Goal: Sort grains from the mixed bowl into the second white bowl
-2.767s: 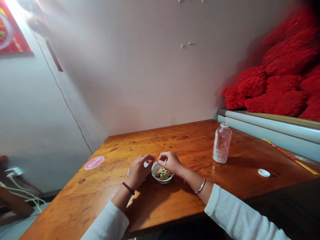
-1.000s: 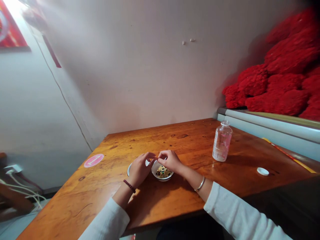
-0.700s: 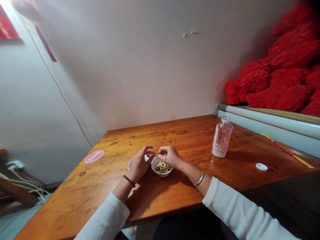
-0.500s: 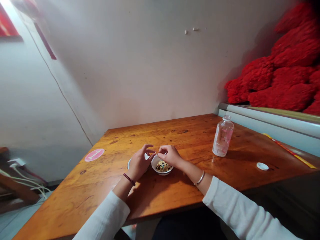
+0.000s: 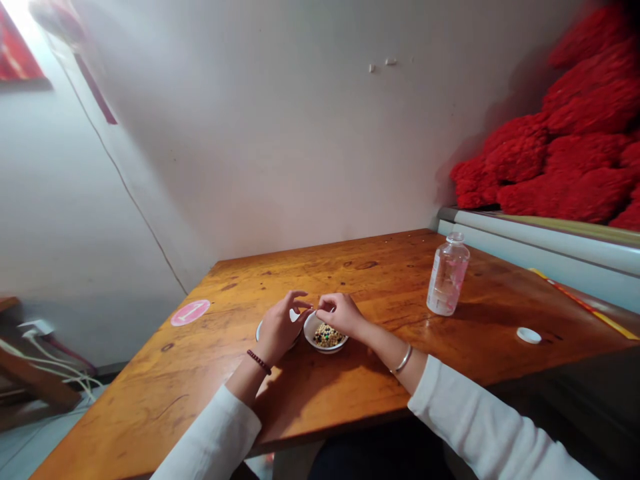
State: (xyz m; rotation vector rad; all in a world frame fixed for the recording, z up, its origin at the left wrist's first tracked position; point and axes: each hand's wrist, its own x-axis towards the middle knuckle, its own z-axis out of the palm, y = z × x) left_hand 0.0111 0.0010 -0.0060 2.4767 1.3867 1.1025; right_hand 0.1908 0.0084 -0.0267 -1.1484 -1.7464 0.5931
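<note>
My left hand [image 5: 280, 325] hovers over a white dish [image 5: 259, 331] and mostly hides it. Its thumb and index finger are pinched together at the far side of a small white bowl [image 5: 326, 350]. Inside that bowl lie many small round bead-like pieces [image 5: 328, 335], mainly cream, with some dark and green ones. Above the bowl's far rim, my right hand [image 5: 342, 315] is closed in a pinch, its fingertips almost meeting those of the left. Whatever sits between the fingertips is too small to make out.
On the wooden table [image 5: 200, 373], a clear plastic bottle [image 5: 449, 277] stands uncapped at the right, with a white cap [image 5: 529, 335] nearby. A yellow-red strip [image 5: 583, 303] lies along the right side. A pink round sticker [image 5: 190, 313] is at the left. Red fluffy bundles [image 5: 565, 160] are piled beyond.
The view has shifted very slightly, so everything sits a little lower. Both hands keep nearly the same pinched pose over the bowl.
</note>
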